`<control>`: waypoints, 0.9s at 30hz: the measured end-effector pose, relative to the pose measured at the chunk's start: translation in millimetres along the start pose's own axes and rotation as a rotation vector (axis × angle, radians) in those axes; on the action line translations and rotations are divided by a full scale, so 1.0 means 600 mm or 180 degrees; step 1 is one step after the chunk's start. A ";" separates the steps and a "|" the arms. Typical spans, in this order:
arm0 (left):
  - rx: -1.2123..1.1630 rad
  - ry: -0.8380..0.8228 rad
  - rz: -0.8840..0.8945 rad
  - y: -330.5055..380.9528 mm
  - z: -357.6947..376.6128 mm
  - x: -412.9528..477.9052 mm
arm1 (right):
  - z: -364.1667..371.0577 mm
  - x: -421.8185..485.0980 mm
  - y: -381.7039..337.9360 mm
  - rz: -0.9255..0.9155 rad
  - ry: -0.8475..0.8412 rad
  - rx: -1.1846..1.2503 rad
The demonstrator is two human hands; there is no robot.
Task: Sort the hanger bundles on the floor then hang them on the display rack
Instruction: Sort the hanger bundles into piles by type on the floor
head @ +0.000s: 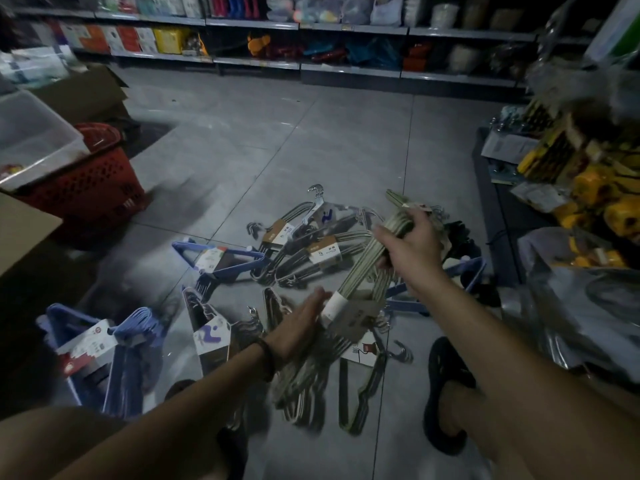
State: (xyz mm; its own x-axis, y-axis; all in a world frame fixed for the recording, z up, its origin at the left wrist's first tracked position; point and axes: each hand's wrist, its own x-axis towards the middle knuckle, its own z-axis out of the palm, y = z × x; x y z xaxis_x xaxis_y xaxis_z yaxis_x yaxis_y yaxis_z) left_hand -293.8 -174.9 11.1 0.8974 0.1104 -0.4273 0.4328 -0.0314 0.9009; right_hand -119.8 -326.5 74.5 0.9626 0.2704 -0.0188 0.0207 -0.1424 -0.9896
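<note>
- Right hand (pixel 412 247) fingers curl round the green hanger bundle (pixel 363 271), held just above the floor (pixel 277 150) pile.
- Left hand (pixel 298 327) lies flat, fingers straight against its label end.
- Risk: grip is off-centre, so the bundle may fan out or slip.
- Risk: hooks may snag the neighbouring bundles (pixel 311 247).

glossy metal hanger hooks (pixel 316 190), paper labels (pixel 322 250), perforated red plastic basket (pixel 90 183)
</note>
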 end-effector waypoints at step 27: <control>-0.1141 0.1093 -0.0876 -0.106 0.054 0.270 | -0.065 0.084 0.274 0.1739 -0.0082 -0.0834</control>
State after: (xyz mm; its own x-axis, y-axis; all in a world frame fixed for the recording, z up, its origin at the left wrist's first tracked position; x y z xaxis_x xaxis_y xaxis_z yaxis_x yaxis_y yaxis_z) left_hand -173.1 -187.0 -118.0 0.6503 0.3854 -0.6547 0.5368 0.3767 0.7549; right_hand -57.2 -373.4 -83.7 0.8459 0.1146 -0.5209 -0.4055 -0.4961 -0.7678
